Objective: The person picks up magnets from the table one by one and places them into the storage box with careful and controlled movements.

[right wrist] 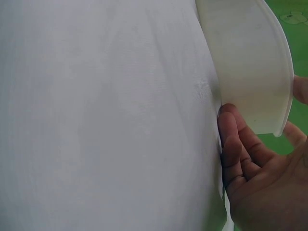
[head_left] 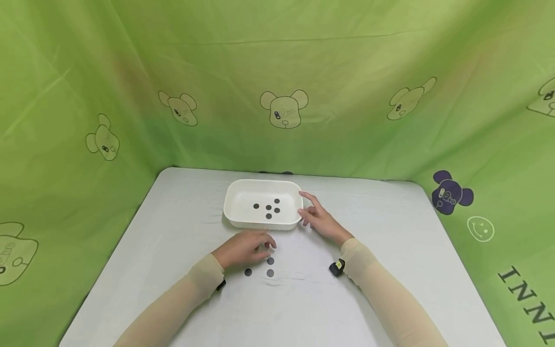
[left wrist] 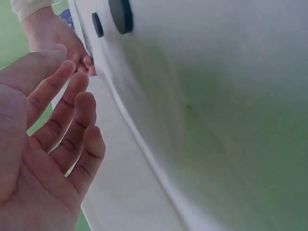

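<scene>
A white plastic tub (head_left: 243, 224) with rounded corners stands toward the far side of the table, several small black discs (head_left: 256, 206) lying inside. My right hand (head_left: 323, 222) holds its right end, with the thumb and index finger at the rim. In the right wrist view, the other fingers (right wrist: 232, 144) curl against the base of the tub's wall (right wrist: 255, 62). My left hand (head_left: 246, 248) hovers in front of the tub, fingers loosely bent and holding nothing. Three more discs (head_left: 248, 272) lie on the table beside and below its fingertips; two of them (left wrist: 121, 17) show in the left wrist view.
A white cloth with slight wrinkles covers the table (head_left: 182, 207). Green printed curtains (head_left: 282, 62) hang close around its back and sides. Black wrist cameras (head_left: 336, 267) sit by both sleeve cuffs.
</scene>
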